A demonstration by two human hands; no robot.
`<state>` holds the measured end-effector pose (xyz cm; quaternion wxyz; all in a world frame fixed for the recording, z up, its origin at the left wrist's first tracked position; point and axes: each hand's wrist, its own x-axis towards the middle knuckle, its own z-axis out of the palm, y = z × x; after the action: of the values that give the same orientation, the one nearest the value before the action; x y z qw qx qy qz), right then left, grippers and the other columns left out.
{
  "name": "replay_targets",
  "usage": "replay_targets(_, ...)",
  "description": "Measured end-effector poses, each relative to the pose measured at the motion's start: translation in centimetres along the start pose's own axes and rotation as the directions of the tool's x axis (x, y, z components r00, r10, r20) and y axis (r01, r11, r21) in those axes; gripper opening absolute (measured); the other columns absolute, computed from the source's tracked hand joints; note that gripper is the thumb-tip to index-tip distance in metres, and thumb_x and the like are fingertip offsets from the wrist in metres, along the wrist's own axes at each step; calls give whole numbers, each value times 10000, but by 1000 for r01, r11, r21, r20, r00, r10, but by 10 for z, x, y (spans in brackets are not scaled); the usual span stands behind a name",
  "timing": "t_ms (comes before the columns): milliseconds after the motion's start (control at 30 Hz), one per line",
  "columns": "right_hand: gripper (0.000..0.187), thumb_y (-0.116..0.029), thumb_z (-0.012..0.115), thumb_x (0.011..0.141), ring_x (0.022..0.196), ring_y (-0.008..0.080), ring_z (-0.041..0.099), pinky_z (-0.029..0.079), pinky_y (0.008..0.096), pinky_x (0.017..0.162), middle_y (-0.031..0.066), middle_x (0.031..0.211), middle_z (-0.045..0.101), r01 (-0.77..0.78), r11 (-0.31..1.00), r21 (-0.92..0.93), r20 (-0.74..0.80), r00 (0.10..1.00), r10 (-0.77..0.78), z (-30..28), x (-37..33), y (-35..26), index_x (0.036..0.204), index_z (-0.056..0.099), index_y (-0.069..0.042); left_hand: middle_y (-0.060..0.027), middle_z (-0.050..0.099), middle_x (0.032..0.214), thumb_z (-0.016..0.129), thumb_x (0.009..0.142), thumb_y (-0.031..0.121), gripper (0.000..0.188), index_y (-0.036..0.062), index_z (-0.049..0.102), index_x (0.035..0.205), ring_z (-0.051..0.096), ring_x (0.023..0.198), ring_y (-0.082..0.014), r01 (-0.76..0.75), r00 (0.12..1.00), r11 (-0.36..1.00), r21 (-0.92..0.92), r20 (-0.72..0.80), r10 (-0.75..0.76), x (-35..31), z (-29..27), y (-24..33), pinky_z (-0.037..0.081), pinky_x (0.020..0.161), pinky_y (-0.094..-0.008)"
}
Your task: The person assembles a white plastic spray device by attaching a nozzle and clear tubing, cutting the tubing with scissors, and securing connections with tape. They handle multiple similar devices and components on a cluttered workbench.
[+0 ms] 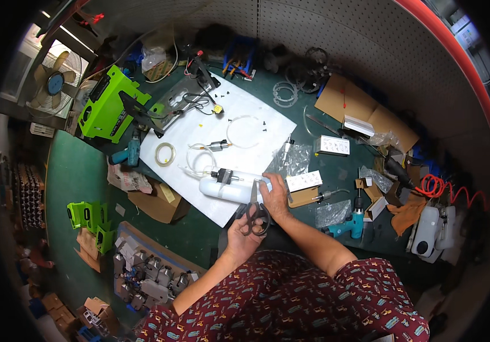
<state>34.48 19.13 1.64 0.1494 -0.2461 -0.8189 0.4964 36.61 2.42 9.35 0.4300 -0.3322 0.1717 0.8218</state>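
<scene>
My left hand (241, 239) is closed round the dark handles of a pair of scissors (250, 227), their blades pointing away from me. The fingers of my right hand (276, 198) curl over the right end of a white cylinder (213, 189) lying on its side; what is under the fingertips is partly hidden. A small black ribbed pump (225, 176) rests against the cylinder's far side. Thin clear tubing joins this area, and a silver metal fitting (219, 146) lies just beyond. All of it lies on a white foam sheet (174, 162).
Left stand a bright green housing (108, 108) and a teal drill (131, 151). A metal bracket (182, 102) with cables sits behind. To the right are white boxes (331, 145), bubble wrap (333, 214), another teal drill (353, 223) and a red coiled hose (439, 185).
</scene>
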Motion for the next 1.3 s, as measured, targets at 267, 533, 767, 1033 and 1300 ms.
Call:
replay_targets(267,345,-215,707,921,1106,373,625,509,454,930,234,1185,632,-7,998,-62,-75,997,2,-19,-1,-12,1161,654,27,-111,714,987,419,1080,332,412,153,686,1338,644,752,-190,-30,1000,996,88,7,29,10,-1,7,544,740,-338)
replay_targets(533,461,-390,851,865,452,128,543,404,290,416,45,559,604,-551,816,176,411,794,448,-34,-5,-59,699,685,6,-93,726,941,389,1121,439,484,94,665,1319,657,750,-149,-58,982,902,429,-138,128,-1,20,39,561,666,-274)
replay_targets(767,516,-486,760,933,438,132,479,325,318,391,32,564,574,-614,788,-44,654,579,487,-38,18,-91,706,676,-30,-103,701,935,469,1119,406,439,50,529,1368,648,638,-135,-173,890,611,773,-142,432,-11,52,57,557,504,-237)
replay_targets(1033,550,-512,637,1024,434,146,434,269,349,399,23,562,511,-703,710,41,720,514,466,-5,15,-47,786,690,-18,-312,613,1291,722,936,421,725,-25,520,1471,607,1183,-451,42,713,-700,713,470,521,-26,71,58,498,1023,-497)
replay_targets(1300,498,-469,583,1055,453,134,403,281,328,417,10,585,492,-709,705,25,716,505,482,5,16,-62,790,659,-54,-279,513,1445,817,801,496,952,-79,478,1481,511,1330,-358,248,886,-968,-34,412,212,-36,85,58,327,1166,-555)
